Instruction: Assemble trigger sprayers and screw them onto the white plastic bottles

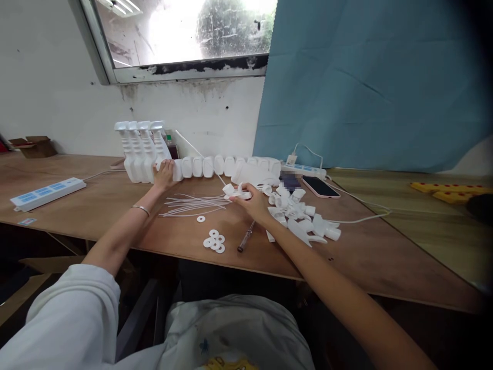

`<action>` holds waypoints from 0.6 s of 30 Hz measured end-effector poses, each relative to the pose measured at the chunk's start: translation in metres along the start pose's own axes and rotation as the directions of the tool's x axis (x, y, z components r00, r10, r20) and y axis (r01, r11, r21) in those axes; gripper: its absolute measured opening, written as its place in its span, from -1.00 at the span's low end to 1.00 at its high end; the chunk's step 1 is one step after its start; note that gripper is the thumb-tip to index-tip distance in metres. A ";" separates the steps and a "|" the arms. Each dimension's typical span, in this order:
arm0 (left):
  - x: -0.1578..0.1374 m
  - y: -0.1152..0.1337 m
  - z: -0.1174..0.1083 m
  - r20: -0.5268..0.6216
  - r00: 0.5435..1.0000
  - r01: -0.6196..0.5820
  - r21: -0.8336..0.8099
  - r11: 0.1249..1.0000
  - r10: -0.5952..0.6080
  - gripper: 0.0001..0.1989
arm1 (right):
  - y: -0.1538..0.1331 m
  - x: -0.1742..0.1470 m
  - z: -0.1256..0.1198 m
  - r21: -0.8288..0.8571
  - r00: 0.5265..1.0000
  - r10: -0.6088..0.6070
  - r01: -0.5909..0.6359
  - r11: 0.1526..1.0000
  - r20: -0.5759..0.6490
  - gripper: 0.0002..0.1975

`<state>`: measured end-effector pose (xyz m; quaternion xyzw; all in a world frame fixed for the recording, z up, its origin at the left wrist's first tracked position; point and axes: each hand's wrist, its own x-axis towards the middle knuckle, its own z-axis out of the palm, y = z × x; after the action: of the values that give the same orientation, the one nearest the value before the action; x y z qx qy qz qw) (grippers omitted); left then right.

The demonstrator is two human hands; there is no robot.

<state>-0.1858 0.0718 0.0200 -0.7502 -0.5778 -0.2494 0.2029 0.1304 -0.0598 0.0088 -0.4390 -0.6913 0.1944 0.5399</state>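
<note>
My right hand (252, 203) is closed on a white trigger spray head (238, 192). A thin white tube (200, 155) slants from this head up to the left. At the left end of a row of lying white bottles (197, 167), my left hand (164, 174) is closed on a white bottle (177, 169), its fingers partly covering it. Several upright white bottles (133, 151) stand just left of that hand. Between my hands lie loose thin white tubes (192, 204). More white spray heads (296, 210) are piled right of my right hand.
Flat white rings (214, 242) lie near the table's front edge, beside a screwdriver (246, 236). A phone (320, 187) rests behind the pile. Power strips (48, 193) sit at the left and at the back, with a cable (362, 218) running across the right side.
</note>
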 end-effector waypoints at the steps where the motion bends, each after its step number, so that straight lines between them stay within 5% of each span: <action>1: -0.005 -0.001 -0.005 -0.019 1.000 0.014 -0.012 1.000 -0.014 -0.22 | 0.000 0.000 -0.001 0.016 1.000 0.004 -0.004 1.000 -0.006 -0.71; 9: -0.092 -0.017 -0.094 -0.264 0.964 0.020 -0.082 0.996 -0.041 -0.17 | -0.004 0.004 -0.001 0.228 0.991 0.126 -0.115 0.967 -0.033 -0.59; 13: -0.112 -0.024 -0.135 -0.431 0.840 0.154 -0.393 0.907 -0.330 -0.10 | -0.006 0.010 0.000 0.500 0.965 0.232 -0.142 0.854 -0.121 -0.60; 15: -0.100 -0.025 -0.143 -0.401 0.734 0.145 -0.695 0.704 -0.548 -0.25 | -0.008 0.015 -0.005 0.652 0.936 0.309 -0.130 0.747 -0.167 -0.62; 17: -0.076 -0.020 -0.141 -0.242 0.646 0.025 -0.941 0.336 -0.724 -0.43 | -0.011 0.020 -0.015 0.771 0.905 0.378 -0.096 0.629 -0.195 -0.64; 18: -0.062 -0.015 -0.137 -0.098 0.659 -0.011 -0.993 0.120 -0.746 -0.46 | -0.012 0.022 -0.021 0.812 0.894 0.397 -0.067 0.580 -0.209 -0.65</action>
<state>-0.2324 -0.0528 0.0914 -0.3990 -0.3810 -0.8089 -0.2032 0.1440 -0.0528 0.0374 -0.2736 -0.3554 0.4615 0.7654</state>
